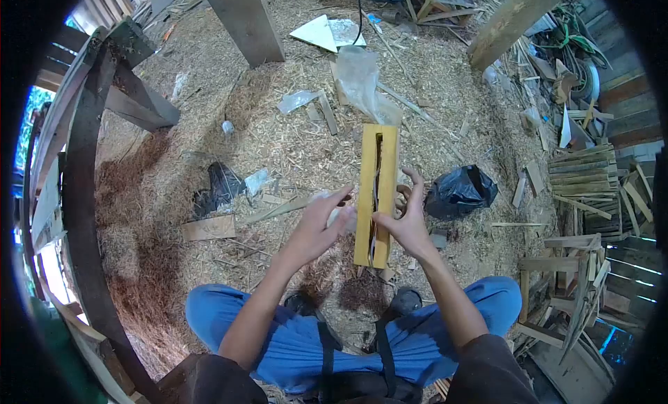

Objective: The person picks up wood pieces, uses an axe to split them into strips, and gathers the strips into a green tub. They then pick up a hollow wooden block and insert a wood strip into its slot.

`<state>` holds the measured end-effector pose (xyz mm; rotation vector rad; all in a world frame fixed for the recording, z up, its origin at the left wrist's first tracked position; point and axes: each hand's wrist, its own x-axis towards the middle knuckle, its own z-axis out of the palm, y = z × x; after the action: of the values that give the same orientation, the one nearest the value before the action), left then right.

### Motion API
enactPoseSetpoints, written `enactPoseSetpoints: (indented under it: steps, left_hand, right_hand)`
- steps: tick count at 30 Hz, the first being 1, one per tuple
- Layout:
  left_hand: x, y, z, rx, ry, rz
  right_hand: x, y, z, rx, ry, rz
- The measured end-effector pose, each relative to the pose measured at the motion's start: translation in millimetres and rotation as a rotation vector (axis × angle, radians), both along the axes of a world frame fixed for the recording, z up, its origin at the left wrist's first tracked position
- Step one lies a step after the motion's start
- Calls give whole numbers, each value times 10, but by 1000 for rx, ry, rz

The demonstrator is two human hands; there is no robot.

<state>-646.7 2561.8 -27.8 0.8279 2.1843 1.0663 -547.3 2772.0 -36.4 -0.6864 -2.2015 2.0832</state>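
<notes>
A long yellow wooden block (391, 181) stands out in front of me, with a narrow dark slot running down its middle and a thin pale strip showing inside. My right hand (409, 220) grips its right side, the thumb pressed on the near face beside the slot and the fingers partly hidden behind. To the left of the block is my left hand (313, 230), fingers apart and holding nothing I can see. A whitish translucent patch shows by the left fingertips; what it is I cannot make out.
Wood shavings cover the ground. Black plastic bags (462, 192) (221, 188) lie on both sides. Clear plastic (358, 77) and wood offcuts (209, 228) are scattered about. Posts (247, 28) rise ahead, a timber frame (87, 160) stands left, and stacked sticks (583, 174) lie right.
</notes>
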Motion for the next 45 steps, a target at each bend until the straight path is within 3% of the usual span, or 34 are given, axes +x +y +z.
enactPoseSetpoints:
  steps: [5, 7, 13, 15, 19, 21, 22, 27, 35, 39, 42, 45]
  left_hand:
    - [184, 186, 173, 116, -184, 24]
    - [195, 227, 175, 278, -565, 110]
    - [179, 232, 82, 398, -604, 214]
    - [166, 242, 81, 398, -603, 282]
    - [148, 211, 18, 495, -536, 458]
    - [129, 206, 9, 523, -524, 507]
    - [118, 210, 13, 545, -518, 547]
    - [61, 168, -50, 589, -480, 649]
    - [47, 221, -85, 586, -458, 676]
    - [-2, 220, -143, 608, -452, 683]
    - [-78, 176, -128, 602, -474, 695]
    - [-153, 120, -103, 606, -480, 685]
  right_hand:
    - [46, -58, 90, -300, 16, 1]
    - [75, -54, 114, -285, 72, 25]
    - [57, -29, 123, -293, 131, 109]
    - [37, -41, 34, -96, 124, 72]
    - [26, -50, 235, -98, 57, 165]
    - [69, -152, 370, 83, -20, 265]
    - [101, -242, 404, 108, -45, 179]
    - [114, -194, 140, 50, -38, 116]
    - [90, -187, 250, 460, -48, 111]
    - [43, -85, 210, 481, -30, 70]
    - [-15, 144, 196, 609, -144, -132]
    - [15, 353, 196, 752, -250, -61]
